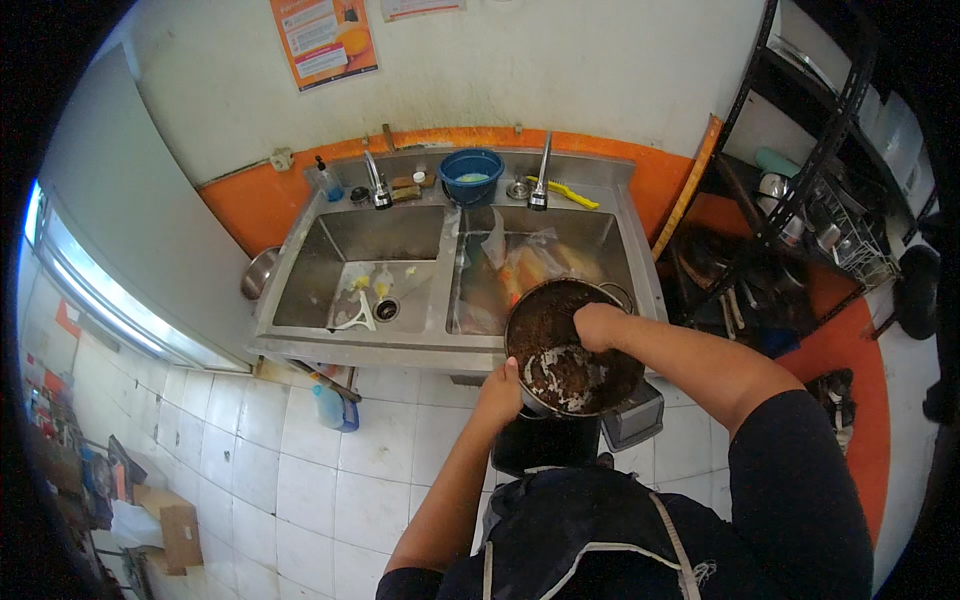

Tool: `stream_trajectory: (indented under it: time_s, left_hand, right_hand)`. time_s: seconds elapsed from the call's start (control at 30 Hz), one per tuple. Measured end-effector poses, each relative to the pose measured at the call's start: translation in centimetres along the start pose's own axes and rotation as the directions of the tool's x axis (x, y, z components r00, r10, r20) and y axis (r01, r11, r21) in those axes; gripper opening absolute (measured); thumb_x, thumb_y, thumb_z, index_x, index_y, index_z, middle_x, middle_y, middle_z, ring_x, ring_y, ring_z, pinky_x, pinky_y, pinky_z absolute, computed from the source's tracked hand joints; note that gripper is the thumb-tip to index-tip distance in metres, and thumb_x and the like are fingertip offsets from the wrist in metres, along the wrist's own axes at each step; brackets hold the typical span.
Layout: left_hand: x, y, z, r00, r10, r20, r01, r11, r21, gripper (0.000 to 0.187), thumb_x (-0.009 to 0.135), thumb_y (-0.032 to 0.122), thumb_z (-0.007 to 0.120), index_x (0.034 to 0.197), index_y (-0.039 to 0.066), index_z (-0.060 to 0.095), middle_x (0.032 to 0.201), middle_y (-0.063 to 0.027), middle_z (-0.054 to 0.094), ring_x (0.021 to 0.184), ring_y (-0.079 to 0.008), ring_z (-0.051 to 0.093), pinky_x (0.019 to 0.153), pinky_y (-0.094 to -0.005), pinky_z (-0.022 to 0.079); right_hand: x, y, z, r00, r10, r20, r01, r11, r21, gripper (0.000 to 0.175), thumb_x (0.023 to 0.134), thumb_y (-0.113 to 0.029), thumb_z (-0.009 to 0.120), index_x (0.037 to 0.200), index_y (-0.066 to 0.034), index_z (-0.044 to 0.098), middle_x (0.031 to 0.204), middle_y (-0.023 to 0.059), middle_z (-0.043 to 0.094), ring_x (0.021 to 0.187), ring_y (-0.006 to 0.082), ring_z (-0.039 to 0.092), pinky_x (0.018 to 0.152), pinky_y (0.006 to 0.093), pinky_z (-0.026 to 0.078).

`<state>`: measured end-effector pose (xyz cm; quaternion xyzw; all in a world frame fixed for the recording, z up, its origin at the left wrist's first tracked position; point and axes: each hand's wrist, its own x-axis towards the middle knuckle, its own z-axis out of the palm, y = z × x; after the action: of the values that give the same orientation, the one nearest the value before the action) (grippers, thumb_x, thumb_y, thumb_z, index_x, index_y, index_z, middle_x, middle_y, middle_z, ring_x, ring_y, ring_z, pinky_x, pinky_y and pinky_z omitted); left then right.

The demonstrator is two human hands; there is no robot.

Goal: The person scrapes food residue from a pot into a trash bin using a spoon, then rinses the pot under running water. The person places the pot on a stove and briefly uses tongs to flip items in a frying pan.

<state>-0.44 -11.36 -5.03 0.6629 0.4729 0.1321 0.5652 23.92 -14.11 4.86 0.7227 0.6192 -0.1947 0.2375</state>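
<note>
A metal pot [555, 319] with a dark brown residue inside and pale scraped patches is tilted toward me over the sink's front edge. My left hand [501, 390] grips its rim on the left, thumb uppermost. Inside the pot, my right hand [600, 328] is curled with the knuckles outward; whether it holds anything is hidden. A loop handle [619, 291] stands out at the pot's upper right. Behind the pot, the right sink basin [616, 244] contains water and plastic-wrapped, orange-tan items [529, 264], partly covered by the pot.
The left basin [397, 232] has a white squeegee [361, 315] and yellow scraps. Along the back ledge are two faucets, a blue bucket [471, 171] and a yellow brush [574, 195]. A black bin [544, 444] stands below the pot. Black shelving [795, 202] rises at the right.
</note>
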Motion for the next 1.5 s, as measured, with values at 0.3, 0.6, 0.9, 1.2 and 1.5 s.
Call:
stream_trajectory:
  time_s: [0.3,0.6,0.9,1.2,1.5]
  left_hand:
    - [1.0,-0.2,0.3,0.997,-0.039,-0.062,0.038,0.999,-0.014,0.069,0.111,0.051,0.032,0.122,-0.009,0.064,0.108,-0.0343,0.068,0.103,-0.0500,0.065,0.089,-0.0514,0.051]
    - [-1.4,2.3,-0.7,0.973,-0.220,0.071,0.231,0.915,-0.331,0.059,0.107,0.061,0.043,0.100,0.005,0.059,0.066,-0.0004,0.047,0.050,-0.0142,0.043,0.044,-0.0324,0.035]
    - [-2.1,0.7,1.7,0.983,-0.076,-0.169,0.035,0.971,-0.237,0.044,0.098,0.038,0.065,0.087,-0.004,0.063,0.076,-0.0152,0.063,0.068,-0.0285,0.061,0.065,-0.0402,0.047]
    - [-3.4,-0.7,4.2,0.936,0.013,-0.351,-0.059,0.991,-0.119,0.034,0.090,0.026,0.063,0.085,-0.007,0.062,0.078,-0.0280,0.066,0.075,-0.0408,0.065,0.072,-0.0472,0.050]
    - [-4.6,0.7,4.6,0.906,0.003,-0.424,-0.081,0.983,-0.165,0.032,0.092,0.024,0.063,0.084,-0.007,0.060,0.073,-0.0230,0.064,0.068,-0.0313,0.061,0.068,-0.0443,0.048]
  right_hand:
    - [0.7,-1.2,0.2,0.944,-0.329,-0.027,0.320,0.932,-0.172,0.020,0.079,-0.005,0.068,0.095,-0.0003,0.079,0.100,0.0235,0.076,0.096,0.0389,0.075,0.084,0.0496,0.059]
    - [-4.6,0.1,0.2,0.803,-0.591,0.083,0.563,0.703,-0.435,0.020,0.085,-0.018,0.068,0.097,-0.0059,0.079,0.094,0.0181,0.077,0.090,0.0392,0.075,0.078,0.0502,0.060]
    - [-5.5,0.7,3.2,0.971,-0.172,-0.166,0.120,0.951,-0.284,0.018,0.082,-0.015,0.069,0.093,-0.0087,0.083,0.091,0.0132,0.078,0.087,0.0325,0.077,0.071,0.0458,0.061]
    - [-8.1,1.9,4.3,0.915,-0.364,-0.176,0.303,0.906,-0.297,0.021,0.086,-0.013,0.064,0.099,0.0005,0.075,0.085,0.0152,0.077,0.079,0.0312,0.077,0.065,0.0437,0.061]
    - [-7.9,-0.8,9.4,0.887,-0.034,-0.460,-0.047,0.985,-0.165,0.027,0.088,-0.010,0.063,0.110,0.0055,0.068,0.083,0.0141,0.074,0.072,0.0270,0.076,0.057,0.0381,0.058]
